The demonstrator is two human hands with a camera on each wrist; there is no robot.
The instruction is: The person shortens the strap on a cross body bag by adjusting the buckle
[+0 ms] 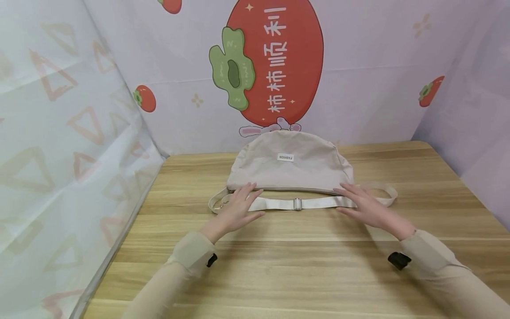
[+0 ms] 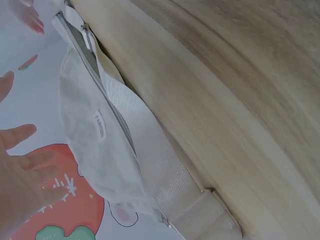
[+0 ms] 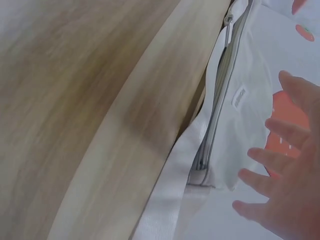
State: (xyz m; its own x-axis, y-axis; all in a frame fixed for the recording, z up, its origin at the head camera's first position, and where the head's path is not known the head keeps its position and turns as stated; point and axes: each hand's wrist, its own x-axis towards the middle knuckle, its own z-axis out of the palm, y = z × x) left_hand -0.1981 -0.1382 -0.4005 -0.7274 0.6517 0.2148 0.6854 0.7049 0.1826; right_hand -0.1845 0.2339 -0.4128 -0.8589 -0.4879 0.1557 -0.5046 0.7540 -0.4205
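Beige cloth lies nearest to us: behind the fingers we see two sleeves [image 1: 191, 252], with a small black object [image 1: 399, 260] near each cuff. Below the fingers we note the wood-grain tabletop [image 1: 279, 266], darkened by soft shadows under the arms. The left hand [image 1: 235, 210] and the right hand [image 1: 370, 210] are set well apart; in both, we observe the fingers released, extended and spread, grasping nothing. Whether any fingertip touches cloth we cannot tell. Between the two sets of fingers we trace a pale strap [image 1: 318, 203], which runs sideways through a metal buckle [image 1: 297, 204] and loops outward past the fingers on either side. Just beyond the fingertips we find the pale bag [image 1: 291, 173], its zipped edge toward the fingers and its rounded side away from them. On it we read a white label [image 1: 285, 157], "FASHION", upside down from the hands' side. Farthest from the fingers, behind the bag, we see a white backdrop [image 1: 366, 102] bearing a large red fruit print [image 1: 299, 57]; to the left of the left fingers hangs a white sheet [image 1: 67, 186] with triangle prints.
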